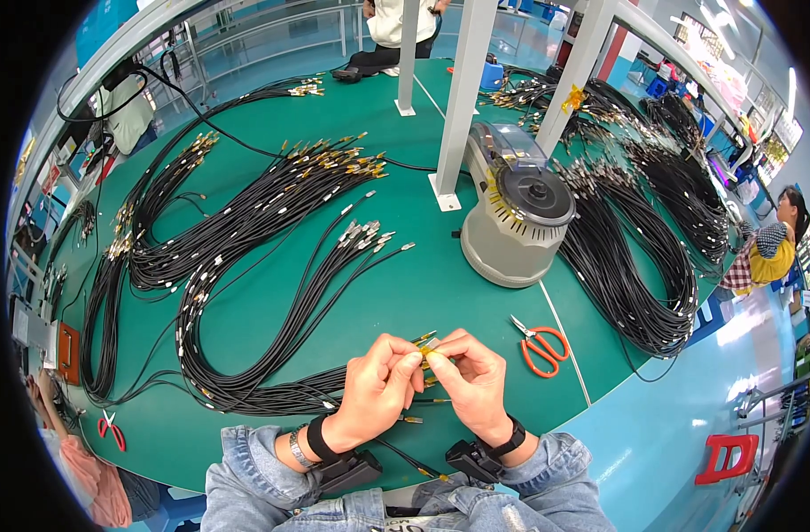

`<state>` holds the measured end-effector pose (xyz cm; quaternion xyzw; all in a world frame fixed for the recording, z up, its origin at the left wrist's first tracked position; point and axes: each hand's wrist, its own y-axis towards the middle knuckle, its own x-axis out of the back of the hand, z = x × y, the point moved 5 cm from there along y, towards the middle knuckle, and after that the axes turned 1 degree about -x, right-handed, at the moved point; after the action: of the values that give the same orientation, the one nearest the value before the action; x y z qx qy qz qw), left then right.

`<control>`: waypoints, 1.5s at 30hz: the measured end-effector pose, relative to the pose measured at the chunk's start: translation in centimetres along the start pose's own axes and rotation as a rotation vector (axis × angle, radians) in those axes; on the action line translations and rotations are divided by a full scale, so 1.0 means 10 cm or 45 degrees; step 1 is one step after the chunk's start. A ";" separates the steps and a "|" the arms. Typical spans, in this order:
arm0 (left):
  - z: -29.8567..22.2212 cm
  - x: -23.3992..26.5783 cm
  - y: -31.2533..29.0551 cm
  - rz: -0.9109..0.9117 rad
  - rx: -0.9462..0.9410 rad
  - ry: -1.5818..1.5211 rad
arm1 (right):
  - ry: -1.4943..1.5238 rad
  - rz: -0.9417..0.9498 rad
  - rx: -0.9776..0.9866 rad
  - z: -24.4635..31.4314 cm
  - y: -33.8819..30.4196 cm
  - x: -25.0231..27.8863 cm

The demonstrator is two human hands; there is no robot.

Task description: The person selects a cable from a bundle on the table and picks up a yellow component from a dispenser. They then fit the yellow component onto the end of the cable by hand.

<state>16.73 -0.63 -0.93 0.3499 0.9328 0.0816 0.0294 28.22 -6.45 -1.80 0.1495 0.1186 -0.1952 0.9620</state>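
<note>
Close together near the front of the green table, my left hand (376, 387) and my right hand (472, 387) are both closed in a pinch. Between their thumbs and fingertips is a small piece of yellow tape (425, 351) at the end of a thin black cable; the fingers hide much of it. Other yellow-wrapped cable ends stick out around my left hand. A bundle of black cables (245, 396) runs leftward from there and curves back to light-coloured connector tips (365, 236). Orange-handled snips (543, 348) lie beside my right hand.
A grey round tape dispenser (516, 248) stands ahead, beside white metal posts (463, 106). More black cable bundles lie at left (237, 226) and right (618, 266). Red-handled scissors (112, 433) rest at the left edge. Other people are around the table; a red stool (726, 458) stands at right.
</note>
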 end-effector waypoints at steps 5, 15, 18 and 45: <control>-0.05 0.00 -0.01 -0.093 -0.209 0.290 | 0.044 0.021 -0.046 -0.01 -0.01 0.00; -0.10 -0.01 -0.01 -0.106 -0.279 0.352 | 0.061 0.028 -0.034 0.00 -0.01 -0.01; -0.09 -0.01 -0.01 -0.119 -0.273 0.342 | 0.032 -0.012 0.026 0.02 -0.02 -0.01; -0.12 0.03 0.01 0.010 -0.164 0.287 | 0.102 0.119 -0.090 -0.05 0.02 0.03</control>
<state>16.46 -0.56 0.24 0.3395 0.9216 0.1801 -0.0535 28.48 -6.23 -2.32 0.1286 0.1568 -0.1395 0.9692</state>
